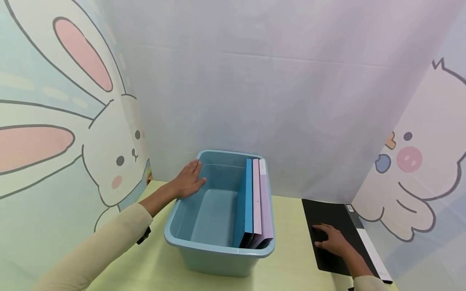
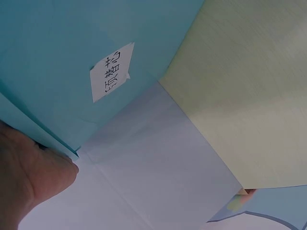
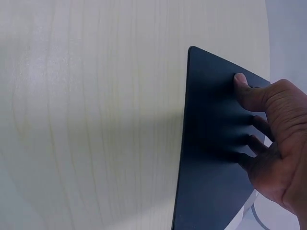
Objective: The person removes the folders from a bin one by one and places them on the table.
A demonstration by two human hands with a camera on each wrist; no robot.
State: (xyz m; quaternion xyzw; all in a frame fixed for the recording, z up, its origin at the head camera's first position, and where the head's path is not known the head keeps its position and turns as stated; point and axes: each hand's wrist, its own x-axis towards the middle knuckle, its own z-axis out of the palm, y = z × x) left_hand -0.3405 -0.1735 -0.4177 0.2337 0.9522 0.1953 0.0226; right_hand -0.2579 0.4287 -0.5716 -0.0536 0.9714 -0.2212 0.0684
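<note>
My left hand (image 1: 187,180) rests on the left rim of a light-blue plastic tub (image 1: 218,247), its fingers pointing toward the back. On the tub's right side stand a blue folder (image 1: 248,194), a pink folder (image 1: 256,202) and a purple folder (image 1: 265,206), all upright along the wall. To the right, my right hand (image 1: 333,240) is on a flat black folder (image 1: 318,212) with a white spine strip. In the right wrist view, the spread fingertips (image 3: 241,79) meet the black cover and nothing is gripped.
A pale wood-grain table (image 1: 287,234) lies under both tub and black folder. Behind stands a plain pale curtain (image 1: 273,101), with a cartoon rabbit panel (image 1: 116,149) at left and another cartoon panel (image 1: 429,169) at right. A white label (image 2: 112,72) sticks to the tub's outer side.
</note>
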